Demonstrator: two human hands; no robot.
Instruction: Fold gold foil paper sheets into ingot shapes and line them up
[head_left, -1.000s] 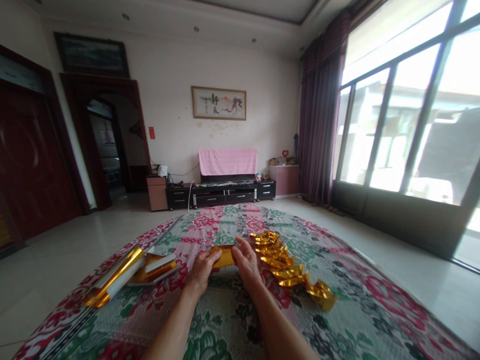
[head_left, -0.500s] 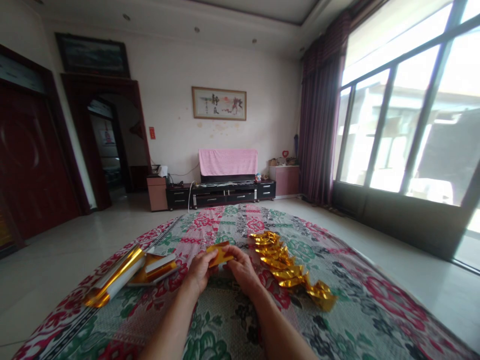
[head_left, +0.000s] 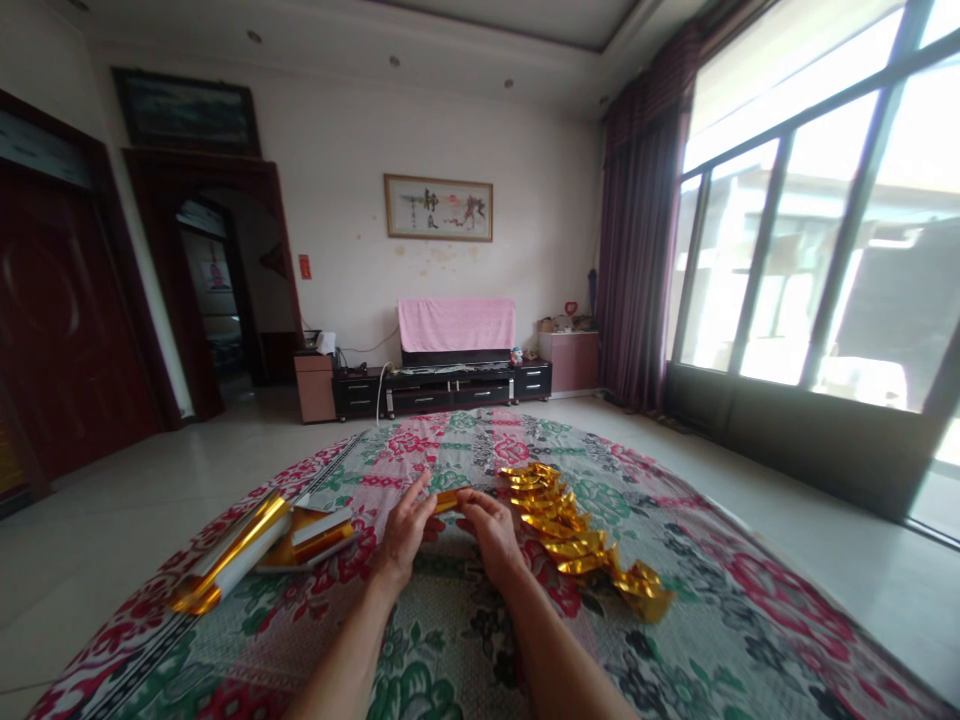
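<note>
- Foil roll (head_left: 236, 555), glossy gold, white-backed, on flowered cloth (head_left: 420, 620).
- Left hand (head_left: 406, 532): touching strip, index raised; grip unclear.
- Gold strip (head_left: 450, 500), narrow, between hands.
- Right hand (head_left: 487, 532): pinching strip.
- Crinkled gold pieces (head_left: 559, 525), overlapping.

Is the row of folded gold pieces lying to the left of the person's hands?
No, the folded gold pieces lie to the right of both hands.

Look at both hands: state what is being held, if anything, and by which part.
A gold strip, held by its ends: left hand at one, right hand at the other.
</note>
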